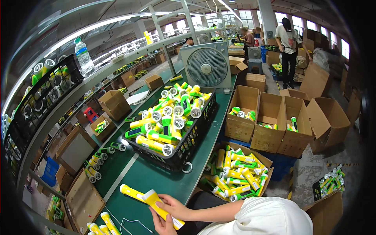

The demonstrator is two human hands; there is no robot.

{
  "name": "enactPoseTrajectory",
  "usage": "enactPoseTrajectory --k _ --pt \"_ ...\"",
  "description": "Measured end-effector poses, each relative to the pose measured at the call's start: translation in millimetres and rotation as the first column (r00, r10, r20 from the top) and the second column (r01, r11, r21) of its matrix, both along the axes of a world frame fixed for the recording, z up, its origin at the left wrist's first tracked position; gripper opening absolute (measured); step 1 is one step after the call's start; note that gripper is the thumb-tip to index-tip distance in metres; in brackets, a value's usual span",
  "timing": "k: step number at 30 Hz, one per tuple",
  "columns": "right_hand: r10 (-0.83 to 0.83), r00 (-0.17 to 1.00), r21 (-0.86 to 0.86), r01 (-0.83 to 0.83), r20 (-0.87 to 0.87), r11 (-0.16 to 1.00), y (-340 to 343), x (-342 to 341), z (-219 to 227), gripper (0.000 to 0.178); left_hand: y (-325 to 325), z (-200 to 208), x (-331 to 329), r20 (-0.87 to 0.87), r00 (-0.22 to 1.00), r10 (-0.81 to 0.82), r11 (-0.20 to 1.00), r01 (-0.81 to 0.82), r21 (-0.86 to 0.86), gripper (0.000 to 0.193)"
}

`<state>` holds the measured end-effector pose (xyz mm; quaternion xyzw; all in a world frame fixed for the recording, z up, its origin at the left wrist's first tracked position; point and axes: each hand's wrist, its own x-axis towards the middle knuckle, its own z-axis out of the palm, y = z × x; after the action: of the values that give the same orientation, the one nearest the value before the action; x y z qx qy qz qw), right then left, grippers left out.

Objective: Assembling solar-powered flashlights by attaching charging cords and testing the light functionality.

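Both my hands hold a yellow and white flashlight [158,207], tilted, above the green table near its front edge. My right hand [174,206] closes round its middle, thumb on the upper side. Lower down, the fingers of my left hand [162,225] grip it close to its lower end. A second yellow flashlight [131,192] shows just beyond the upper end of the held one; whether the two touch I cannot tell. Several more flashlights [107,223] stand together at the lower left. A thin white cable [131,220] lies on the table between them and my hands.
A black crate [172,158] heaped with yellow and green flashlights stands on the table [137,172], with a grey box fan [205,66] behind. An open carton [268,162] of flashlights is at my right. A loaded rack [74,94] runs along the left. A person [288,47] stands far right.
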<state>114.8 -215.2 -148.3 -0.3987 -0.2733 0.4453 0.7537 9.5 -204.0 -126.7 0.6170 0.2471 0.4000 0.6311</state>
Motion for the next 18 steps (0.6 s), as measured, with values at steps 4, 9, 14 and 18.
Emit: enactPoseTrajectory --k 4,9,14,18 --pt "-0.222 0.968 0.047 0.229 -0.121 0.972 -14.1 8.1 7.2 0.046 -14.2 -12.6 3.1 -0.066 0.996 -0.060 0.972 0.073 0.224 0.064" --pt "-0.151 0.955 0.093 0.180 -0.257 0.979 -27.0 16.4 17.8 0.040 -32.6 -11.7 3.6 -0.009 0.977 -0.215 0.925 0.207 0.320 0.082" --pt "0.088 0.932 0.069 -0.068 -0.351 0.995 -32.7 21.9 38.1 0.035 -25.2 -14.8 -7.0 -0.109 0.994 0.023 0.822 0.043 0.567 0.086" --pt "0.199 0.933 -0.028 -0.217 -0.300 0.976 -11.1 5.0 54.9 0.036 -19.1 -4.1 -21.1 -0.063 0.930 0.361 0.650 -0.202 0.733 0.079"
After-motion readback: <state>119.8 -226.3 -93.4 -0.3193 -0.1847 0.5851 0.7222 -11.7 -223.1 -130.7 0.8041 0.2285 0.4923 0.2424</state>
